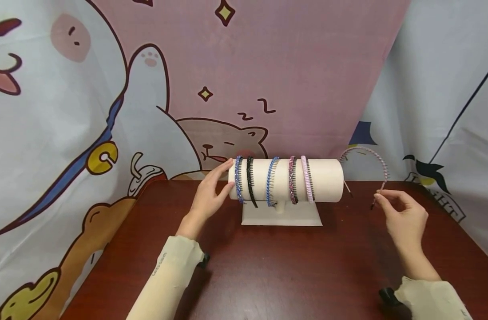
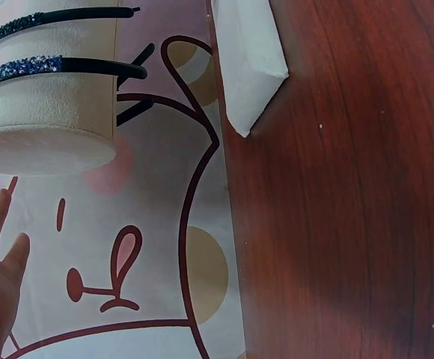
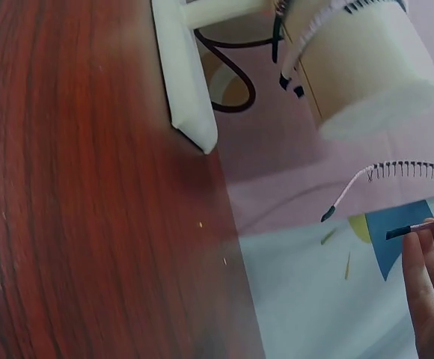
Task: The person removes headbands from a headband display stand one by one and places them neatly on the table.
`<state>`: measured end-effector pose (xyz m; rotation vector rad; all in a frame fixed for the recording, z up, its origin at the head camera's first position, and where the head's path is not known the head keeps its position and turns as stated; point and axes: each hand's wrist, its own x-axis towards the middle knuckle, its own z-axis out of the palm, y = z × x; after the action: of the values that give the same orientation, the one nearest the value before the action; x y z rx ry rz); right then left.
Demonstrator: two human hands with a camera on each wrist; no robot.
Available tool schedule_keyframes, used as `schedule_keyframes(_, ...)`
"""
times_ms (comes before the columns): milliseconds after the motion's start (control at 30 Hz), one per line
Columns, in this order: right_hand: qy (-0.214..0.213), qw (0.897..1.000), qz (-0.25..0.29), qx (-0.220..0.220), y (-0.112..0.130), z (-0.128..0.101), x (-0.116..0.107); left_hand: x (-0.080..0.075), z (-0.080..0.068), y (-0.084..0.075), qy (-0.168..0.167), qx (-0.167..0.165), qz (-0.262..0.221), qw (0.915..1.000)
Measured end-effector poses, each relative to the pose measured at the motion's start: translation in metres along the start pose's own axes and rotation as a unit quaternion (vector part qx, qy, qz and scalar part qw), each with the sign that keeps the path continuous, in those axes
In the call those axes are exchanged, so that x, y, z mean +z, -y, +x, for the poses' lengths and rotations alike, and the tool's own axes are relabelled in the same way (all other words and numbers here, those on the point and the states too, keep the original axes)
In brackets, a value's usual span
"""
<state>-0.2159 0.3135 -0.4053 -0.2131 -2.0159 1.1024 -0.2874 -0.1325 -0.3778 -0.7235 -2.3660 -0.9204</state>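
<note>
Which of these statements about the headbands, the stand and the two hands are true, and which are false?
1. The right hand holds a pink headband by one end. True.
2. Seven headbands sit on the white roll. False: five sit on it.
3. The left hand rests open against the left end of the roll. True.
4. The pink headband is already on the roll. False: it is held to the right of the roll, apart from it.
5. The stand rests on a green table. False: the table is dark reddish wood.
</note>
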Motion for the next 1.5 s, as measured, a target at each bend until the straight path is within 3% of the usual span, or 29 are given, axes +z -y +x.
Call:
schedule_keyframes(300, -0.007, 0.999, 0.019, 0.037, -0.011, 0.008, -0.016, 0.003, -0.002, 0.0, -0.001, 0.003, -0.003, 1.0)
schedule_keyframes(600, -0.006, 0.995, 0.079, 0.063, -0.014, 0.012, -0.026, 0.003, -0.002, 0.0, -0.004, 0.007, -0.005, 1.0)
schedule_keyframes(967, -0.014, 0.993, 0.08, 0.084, -0.022, 0.02, -0.035, 0.004, -0.001, 0.0, -0.008, 0.009, -0.01, 0.9999)
schedule_keyframes(1300, -0.007, 0.985, 0.103, 0.135, -0.028, 0.025, -0.037, 0.004, -0.003, 0.003, -0.012, 0.007, -0.016, 0.9998)
schedule_keyframes(1500, -0.013, 0.974, 0.16, 0.161, -0.029, 0.034, -0.037, 0.002, 0.0, 0.004, -0.018, 0.016, -0.022, 0.9995)
